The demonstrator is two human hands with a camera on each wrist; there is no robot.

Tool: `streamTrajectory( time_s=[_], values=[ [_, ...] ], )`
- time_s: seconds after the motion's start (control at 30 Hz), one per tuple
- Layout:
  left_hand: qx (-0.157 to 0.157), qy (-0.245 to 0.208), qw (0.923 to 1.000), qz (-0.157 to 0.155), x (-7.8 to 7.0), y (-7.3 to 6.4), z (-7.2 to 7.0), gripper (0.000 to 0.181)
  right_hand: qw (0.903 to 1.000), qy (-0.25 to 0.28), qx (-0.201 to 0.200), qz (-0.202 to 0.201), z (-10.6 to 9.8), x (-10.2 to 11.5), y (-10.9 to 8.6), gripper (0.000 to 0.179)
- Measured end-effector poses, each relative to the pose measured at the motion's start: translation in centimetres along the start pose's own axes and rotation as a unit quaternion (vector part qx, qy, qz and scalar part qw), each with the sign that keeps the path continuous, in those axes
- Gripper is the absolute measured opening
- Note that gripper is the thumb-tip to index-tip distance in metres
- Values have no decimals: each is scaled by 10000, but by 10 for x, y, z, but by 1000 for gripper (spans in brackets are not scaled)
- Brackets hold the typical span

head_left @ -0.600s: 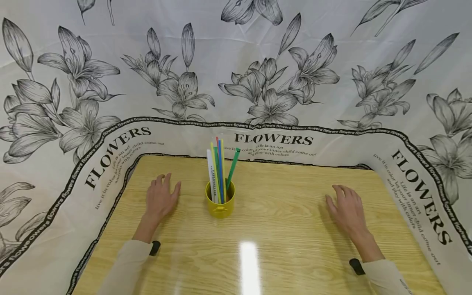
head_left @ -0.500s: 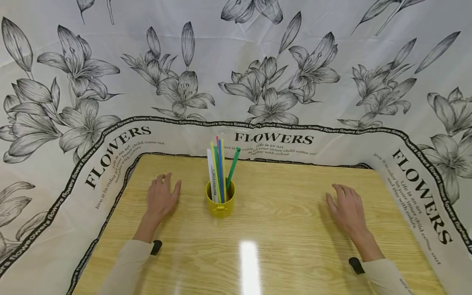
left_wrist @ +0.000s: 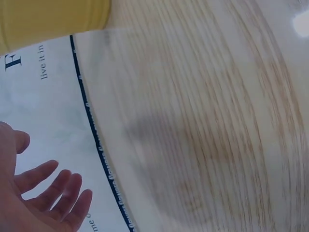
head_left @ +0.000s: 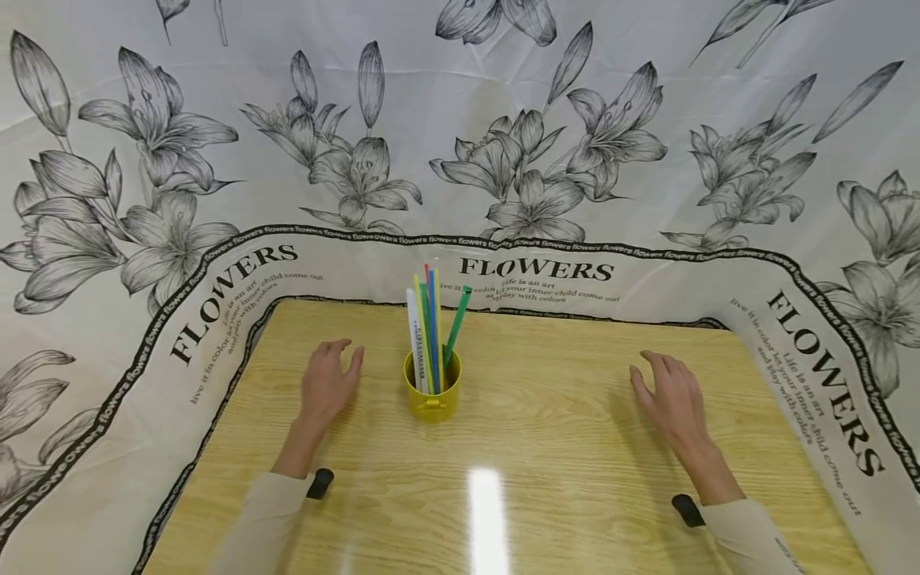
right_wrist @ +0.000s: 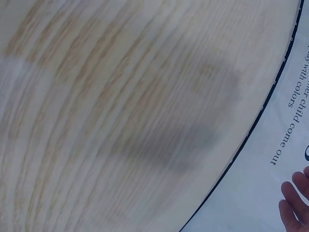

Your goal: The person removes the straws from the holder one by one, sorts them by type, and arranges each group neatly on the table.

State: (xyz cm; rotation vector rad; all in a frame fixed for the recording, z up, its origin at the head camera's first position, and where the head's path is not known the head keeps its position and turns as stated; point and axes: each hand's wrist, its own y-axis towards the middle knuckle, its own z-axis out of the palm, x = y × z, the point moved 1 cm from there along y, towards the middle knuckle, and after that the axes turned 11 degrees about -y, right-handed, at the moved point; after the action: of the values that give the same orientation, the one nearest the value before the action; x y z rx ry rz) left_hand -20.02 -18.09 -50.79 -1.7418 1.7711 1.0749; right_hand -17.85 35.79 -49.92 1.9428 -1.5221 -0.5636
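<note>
A small yellow bucket-like cup (head_left: 434, 406) stands upright on the wooden table (head_left: 561, 415). Out of it rise thin yellow, red and blue sticks (head_left: 434, 335), a leaning green strip (head_left: 457, 323) and a white strip with dark markings (head_left: 415, 339). To the left of the cup is my left hand (head_left: 329, 379), its fingers loosely bent and holding nothing. The left wrist view shows these relaxed fingers apart, and part of the yellow cup (left_wrist: 53, 21). Farther off on the right, my right hand (head_left: 672, 399) has relaxed fingers and holds nothing.
A white cloth (head_left: 388, 263) printed with grey flowers and lettering surrounds the table's back and sides. Black wrist straps (head_left: 688, 510) show at the cuffs. A bright light reflection lies on the tabletop's front middle.
My left hand has shifted slightly right, towards the cup. My right hand has moved a little left and away from me, fingers slightly more spread. The cup stays in place.
</note>
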Motion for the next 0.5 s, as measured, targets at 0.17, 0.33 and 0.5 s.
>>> streamTrajectory(
  time_s=[0.17,0.33,0.5],
  values=[
    [-11,-325,9993,-192,-8,-2,3,45,9999,104,-14,-15,0,9,6,32],
    [-74,-757,9966,-331,-16,-4,7,41,9997,252,30,31,-1,18,13,30],
    [-127,-1182,9915,-524,-24,-6,14,38,9992,355,112,145,-2,28,17,30]
  ],
)
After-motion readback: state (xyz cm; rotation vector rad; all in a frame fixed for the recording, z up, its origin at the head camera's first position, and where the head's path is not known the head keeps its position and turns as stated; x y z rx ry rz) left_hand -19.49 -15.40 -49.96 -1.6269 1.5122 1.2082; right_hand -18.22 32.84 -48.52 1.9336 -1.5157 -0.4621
